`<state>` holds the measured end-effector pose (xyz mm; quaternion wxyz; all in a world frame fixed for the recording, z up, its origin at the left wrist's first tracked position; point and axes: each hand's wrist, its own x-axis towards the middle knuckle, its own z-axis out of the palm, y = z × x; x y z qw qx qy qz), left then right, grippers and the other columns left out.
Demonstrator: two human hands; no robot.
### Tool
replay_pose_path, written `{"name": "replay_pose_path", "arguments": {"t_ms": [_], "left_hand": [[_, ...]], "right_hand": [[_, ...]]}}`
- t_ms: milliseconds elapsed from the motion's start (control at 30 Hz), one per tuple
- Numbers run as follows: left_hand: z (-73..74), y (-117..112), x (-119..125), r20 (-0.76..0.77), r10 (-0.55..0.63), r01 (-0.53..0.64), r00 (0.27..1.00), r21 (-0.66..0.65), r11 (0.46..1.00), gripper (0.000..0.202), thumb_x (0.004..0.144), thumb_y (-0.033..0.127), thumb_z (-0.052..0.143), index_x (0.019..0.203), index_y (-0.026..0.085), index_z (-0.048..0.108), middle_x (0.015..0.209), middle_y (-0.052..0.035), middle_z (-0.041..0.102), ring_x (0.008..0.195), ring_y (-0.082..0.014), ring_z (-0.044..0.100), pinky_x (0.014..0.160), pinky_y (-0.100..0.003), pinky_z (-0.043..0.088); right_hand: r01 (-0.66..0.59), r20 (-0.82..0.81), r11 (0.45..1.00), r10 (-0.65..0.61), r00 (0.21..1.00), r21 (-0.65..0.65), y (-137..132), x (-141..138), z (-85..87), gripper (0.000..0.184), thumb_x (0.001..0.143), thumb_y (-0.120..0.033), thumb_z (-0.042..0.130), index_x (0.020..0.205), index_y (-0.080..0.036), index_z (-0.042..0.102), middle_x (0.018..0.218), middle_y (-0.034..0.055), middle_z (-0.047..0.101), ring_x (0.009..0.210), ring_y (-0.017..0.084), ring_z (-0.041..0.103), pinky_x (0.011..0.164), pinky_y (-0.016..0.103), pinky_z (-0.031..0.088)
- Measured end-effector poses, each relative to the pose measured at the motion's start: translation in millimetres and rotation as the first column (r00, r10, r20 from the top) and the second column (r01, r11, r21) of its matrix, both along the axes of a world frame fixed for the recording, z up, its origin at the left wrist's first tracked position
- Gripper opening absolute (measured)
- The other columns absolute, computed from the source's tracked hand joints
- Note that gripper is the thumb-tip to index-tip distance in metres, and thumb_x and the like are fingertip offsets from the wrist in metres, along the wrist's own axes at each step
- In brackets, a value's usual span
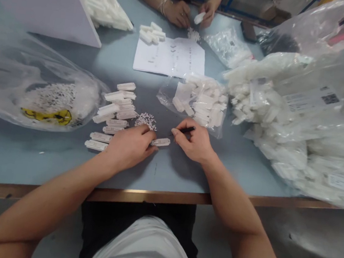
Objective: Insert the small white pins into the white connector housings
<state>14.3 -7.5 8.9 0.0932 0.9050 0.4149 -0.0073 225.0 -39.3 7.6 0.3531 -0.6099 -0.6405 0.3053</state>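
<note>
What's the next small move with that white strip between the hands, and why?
Probably steady the strip with the left hand, then lower the black tool in the right hand onto it. The strip lies apart from the others, right at the left fingertips, and the tool's tip already points toward it. The small white pieces sit just beyond.

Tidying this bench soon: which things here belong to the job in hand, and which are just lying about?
In use: left hand, right hand holding slim black tool, white plastic strip, small white pieces, stacked strips.
Lying about: printed sheet, clear bag of white parts.
</note>
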Motion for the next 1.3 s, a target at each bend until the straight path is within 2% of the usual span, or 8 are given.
{"name": "replay_pose_path", "arguments": {"t_ms": [133,333,567,800,1033,1133,1300], "left_hand": [[-5.2,-5.9,5.9,0.052,-0.017,0.016,0.998,0.026,1.0,0.032,0.091,0.046,0.05,0.105,0.022,0.066,0.101,-0.0068,0.065,0.085,-0.0216,0.064,0.062,-0.029,0.045],[-9.5,-9.0,9.3,0.006,-0.051,0.051,0.999,-0.022,0.998,0.034,0.093,0.047,0.046,0.103,0.02,0.064,0.098,-0.0073,0.063,0.082,-0.0209,0.064,0.058,-0.029,0.043],[-9.4,-8.1,8.1,0.009,-0.067,0.067,0.998,-0.024,0.997,0.034,0.093,0.047,0.047,0.104,0.019,0.063,0.099,-0.0077,0.063,0.082,-0.0207,0.064,0.058,-0.028,0.042],[-8.1,-8.1,8.8,-0.009,-0.078,0.078,0.997,-0.003,0.997,0.031,0.093,0.045,0.047,0.099,0.019,0.062,0.095,-0.0063,0.062,0.079,-0.0207,0.064,0.055,-0.028,0.04],[-10.3,-9.2,8.0,-0.001,-0.082,0.082,0.997,0.015,0.997,0.028,0.093,0.042,0.047,0.095,0.018,0.061,0.093,-0.0069,0.061,0.077,-0.0208,0.064,0.056,-0.029,0.041],[-9.3,-9.2,8.9,-0.008,-0.075,0.075,0.997,0.006,0.997,0.028,0.093,0.042,0.047,0.096,0.018,0.062,0.094,-0.0072,0.062,0.079,-0.0214,0.064,0.057,-0.029,0.042],[-7.0,-9.0,10.3,-0.006,-0.069,0.068,0.998,-0.026,0.997,0.032,0.094,0.045,0.045,0.103,0.019,0.062,0.098,-0.0075,0.063,0.082,-0.0213,0.064,0.059,-0.029,0.044]], "right_hand": [[0.027,-0.007,0.998,-0.026,1.0,0.055,-1.9,-0.1,1.6,0.018,0.085,-0.036,0.06,0.075,-0.022,0.056,0.06,-0.0022,0.058,0.053,0.011,0.05,0.054,0.025,0.038],[-0.136,0.066,0.991,0.134,0.989,0.012,-4.8,-1.9,1.1,0.017,0.085,-0.036,0.06,0.079,-0.021,0.06,0.073,0.0008,0.065,0.062,0.012,0.056,0.061,0.026,0.041],[-0.179,0.116,0.984,0.179,0.977,-0.006,-4.7,-4.3,-1.1,0.015,0.086,-0.034,0.057,0.079,-0.021,0.059,0.071,-0.0008,0.063,0.058,0.011,0.052,0.06,0.025,0.04],[-0.202,0.17,0.979,0.199,0.965,0.002,-4.5,-6.2,0.6,0.015,0.087,-0.033,0.055,0.08,-0.02,0.058,0.074,0.0009,0.065,0.065,0.013,0.057,0.064,0.025,0.04],[-0.284,0.29,0.959,0.274,0.917,-0.006,-3.8,-8.6,-1.7,0.016,0.09,-0.033,0.049,0.084,-0.02,0.056,0.073,0.0011,0.062,0.063,0.013,0.054,0.062,0.026,0.036],[-0.288,0.262,0.958,0.278,0.924,-0.003,-3.8,-7.6,-2.0,0.016,0.09,-0.033,0.05,0.083,-0.02,0.056,0.072,0.0006,0.062,0.063,0.013,0.054,0.063,0.026,0.036],[-0.22,0.14,0.975,0.218,0.966,0.003,-4.7,-4.9,1.1,0.017,0.089,-0.035,0.054,0.079,-0.021,0.058,0.073,0.0005,0.065,0.064,0.012,0.056,0.065,0.025,0.04]]}}
